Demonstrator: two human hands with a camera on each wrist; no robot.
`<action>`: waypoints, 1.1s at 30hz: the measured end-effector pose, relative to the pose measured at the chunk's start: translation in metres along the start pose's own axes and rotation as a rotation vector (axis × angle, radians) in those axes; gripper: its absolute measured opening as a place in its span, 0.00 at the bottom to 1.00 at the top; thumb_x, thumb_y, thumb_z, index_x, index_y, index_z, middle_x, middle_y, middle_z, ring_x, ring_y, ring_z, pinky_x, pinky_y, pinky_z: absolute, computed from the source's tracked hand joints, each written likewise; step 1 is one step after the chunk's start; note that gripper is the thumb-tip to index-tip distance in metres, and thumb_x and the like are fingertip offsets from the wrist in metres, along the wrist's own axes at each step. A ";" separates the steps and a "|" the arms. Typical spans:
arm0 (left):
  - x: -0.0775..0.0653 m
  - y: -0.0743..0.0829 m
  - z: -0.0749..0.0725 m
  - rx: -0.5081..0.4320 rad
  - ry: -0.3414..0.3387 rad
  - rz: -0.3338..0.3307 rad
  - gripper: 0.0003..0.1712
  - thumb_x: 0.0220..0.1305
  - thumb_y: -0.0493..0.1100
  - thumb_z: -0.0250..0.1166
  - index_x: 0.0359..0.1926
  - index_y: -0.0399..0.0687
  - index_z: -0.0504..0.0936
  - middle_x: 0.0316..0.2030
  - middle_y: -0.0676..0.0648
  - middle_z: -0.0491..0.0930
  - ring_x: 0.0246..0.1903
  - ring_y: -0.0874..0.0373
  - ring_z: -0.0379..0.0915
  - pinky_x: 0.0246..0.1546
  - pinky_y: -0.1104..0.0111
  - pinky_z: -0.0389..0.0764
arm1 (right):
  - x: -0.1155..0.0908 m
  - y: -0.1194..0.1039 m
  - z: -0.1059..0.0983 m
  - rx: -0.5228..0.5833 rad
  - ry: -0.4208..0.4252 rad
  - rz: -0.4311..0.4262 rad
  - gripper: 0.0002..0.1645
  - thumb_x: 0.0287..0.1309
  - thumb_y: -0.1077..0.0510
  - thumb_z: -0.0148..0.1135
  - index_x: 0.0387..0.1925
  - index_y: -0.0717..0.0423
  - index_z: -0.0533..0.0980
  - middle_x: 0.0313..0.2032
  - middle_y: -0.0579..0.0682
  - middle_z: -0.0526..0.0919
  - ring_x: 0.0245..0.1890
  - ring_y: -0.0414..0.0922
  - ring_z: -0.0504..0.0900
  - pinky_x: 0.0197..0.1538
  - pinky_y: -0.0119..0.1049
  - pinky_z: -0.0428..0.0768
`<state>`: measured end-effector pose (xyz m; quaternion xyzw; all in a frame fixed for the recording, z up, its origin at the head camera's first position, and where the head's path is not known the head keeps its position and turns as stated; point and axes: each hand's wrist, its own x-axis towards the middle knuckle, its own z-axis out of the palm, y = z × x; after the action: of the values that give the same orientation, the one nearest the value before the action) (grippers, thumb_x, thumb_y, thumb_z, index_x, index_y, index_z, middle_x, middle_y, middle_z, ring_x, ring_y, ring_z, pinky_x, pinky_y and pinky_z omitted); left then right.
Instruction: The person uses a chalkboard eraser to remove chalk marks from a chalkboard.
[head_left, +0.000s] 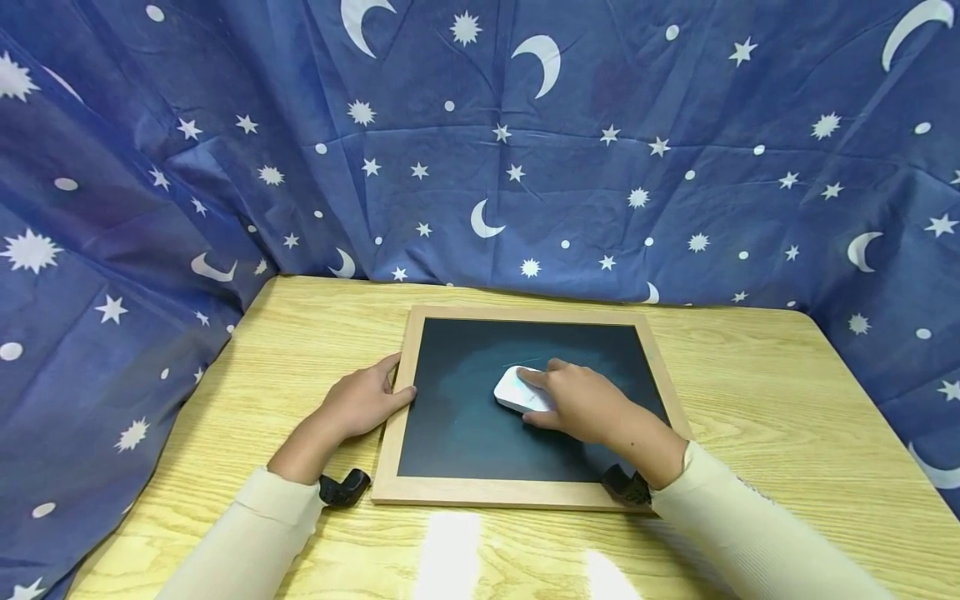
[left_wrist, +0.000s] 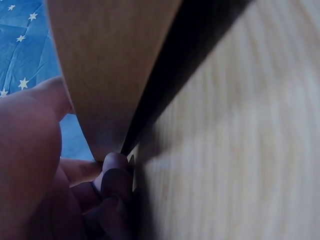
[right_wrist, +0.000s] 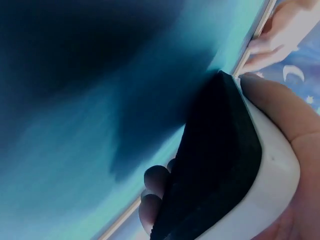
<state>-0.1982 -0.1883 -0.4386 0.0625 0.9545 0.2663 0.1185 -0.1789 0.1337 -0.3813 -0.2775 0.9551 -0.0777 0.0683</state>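
A blackboard (head_left: 465, 446) with a light wooden frame lies flat on the table. My left hand (head_left: 362, 403) holds its left side, thumb over the frame (head_left: 392, 450); the left wrist view shows curled fingers (left_wrist: 116, 182) at the frame's lower edge. My right hand (head_left: 588, 404) grips a white board eraser (head_left: 517, 393) over the middle of the board. In the right wrist view the eraser's dark pad (right_wrist: 220, 150) faces the board; whether all of it touches cannot be told. Faint chalk smears and a thin pale line show near the eraser.
The wood-grain table (head_left: 757, 408) extends on both sides of the board. A blue curtain (head_left: 450, 192) with white moons and stars hangs behind and at the sides. Black wrist devices (head_left: 345, 487) sit at both sleeve cuffs. Bright light patches fall on the table's near part.
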 end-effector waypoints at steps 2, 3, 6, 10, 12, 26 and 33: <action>0.000 0.001 0.001 -0.007 0.001 0.000 0.44 0.67 0.61 0.59 0.77 0.50 0.58 0.28 0.53 0.82 0.23 0.59 0.75 0.26 0.65 0.72 | 0.003 -0.009 0.002 -0.004 -0.004 -0.024 0.40 0.59 0.42 0.70 0.69 0.49 0.71 0.39 0.55 0.80 0.25 0.41 0.71 0.28 0.34 0.69; 0.000 0.001 0.001 -0.011 0.000 -0.002 0.44 0.67 0.61 0.60 0.78 0.50 0.58 0.28 0.53 0.81 0.23 0.59 0.75 0.25 0.65 0.72 | 0.005 -0.014 0.004 -0.008 -0.006 -0.036 0.40 0.59 0.42 0.70 0.69 0.49 0.71 0.39 0.55 0.80 0.25 0.41 0.71 0.29 0.35 0.70; -0.001 0.002 0.001 -0.018 0.006 -0.004 0.44 0.67 0.61 0.60 0.78 0.50 0.58 0.26 0.53 0.81 0.23 0.59 0.75 0.25 0.65 0.72 | 0.006 -0.026 0.006 -0.014 -0.007 -0.067 0.40 0.59 0.41 0.70 0.70 0.48 0.71 0.39 0.55 0.80 0.26 0.42 0.72 0.29 0.36 0.71; 0.000 0.002 0.002 -0.011 0.014 -0.005 0.44 0.66 0.61 0.60 0.77 0.51 0.59 0.26 0.53 0.81 0.23 0.59 0.75 0.26 0.65 0.72 | 0.006 -0.032 0.008 -0.026 -0.004 -0.064 0.40 0.58 0.40 0.70 0.70 0.46 0.71 0.40 0.55 0.80 0.27 0.42 0.73 0.30 0.37 0.73; 0.000 0.002 0.002 -0.011 0.012 -0.005 0.44 0.66 0.61 0.60 0.77 0.51 0.59 0.26 0.53 0.81 0.23 0.59 0.75 0.26 0.65 0.72 | 0.006 -0.031 0.008 -0.028 -0.001 -0.047 0.40 0.58 0.40 0.70 0.70 0.45 0.71 0.41 0.55 0.81 0.28 0.42 0.73 0.30 0.37 0.73; 0.001 -0.001 0.002 0.020 0.007 -0.008 0.46 0.66 0.62 0.59 0.78 0.48 0.58 0.25 0.53 0.79 0.22 0.59 0.74 0.25 0.65 0.71 | -0.016 0.042 0.000 -0.043 0.067 0.197 0.39 0.58 0.43 0.71 0.68 0.51 0.73 0.39 0.60 0.82 0.28 0.46 0.77 0.32 0.42 0.76; 0.001 0.001 0.002 0.013 0.007 -0.005 0.45 0.66 0.62 0.59 0.77 0.47 0.58 0.26 0.53 0.80 0.23 0.59 0.74 0.26 0.65 0.72 | -0.043 0.079 -0.006 -0.004 0.076 0.280 0.39 0.58 0.46 0.71 0.68 0.56 0.72 0.42 0.65 0.81 0.28 0.47 0.76 0.31 0.42 0.75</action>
<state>-0.1982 -0.1863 -0.4397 0.0601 0.9568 0.2602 0.1154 -0.1848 0.2232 -0.3863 -0.1387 0.9865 -0.0759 0.0416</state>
